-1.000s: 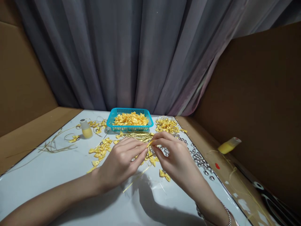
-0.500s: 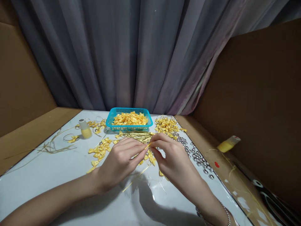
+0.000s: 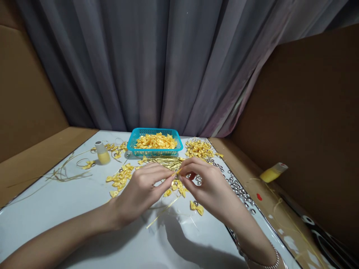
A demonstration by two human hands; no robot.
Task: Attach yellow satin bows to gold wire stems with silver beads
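Note:
Over the middle of the white table, my left hand (image 3: 141,188) and my right hand (image 3: 210,183) meet at the fingertips. Both pinch a small yellow ribbon bow (image 3: 177,173), mostly covered by the fingers. Behind the hands lies a bundle of shiny gold strips (image 3: 165,162). Loose yellow bows (image 3: 120,177) are scattered left of my left hand, some under the fingertips. One bow with a silver piece (image 3: 197,208) rests below my right hand. Silver round pieces (image 3: 238,188) spread along the right side, partly hidden by that hand.
A blue basket (image 3: 157,152) full of yellow bows stands at the back. Right of it is a pile of bows (image 3: 199,148). Glue-like bottles with yellow contents stand left (image 3: 103,156) and lie right (image 3: 273,172). Gold cords (image 3: 63,173) lie left; cardboard walls flank the table.
My right hand has turned and shifted slightly right, uncovering the bow below it and more silver pieces. Both hands still pinch the small yellow bow.

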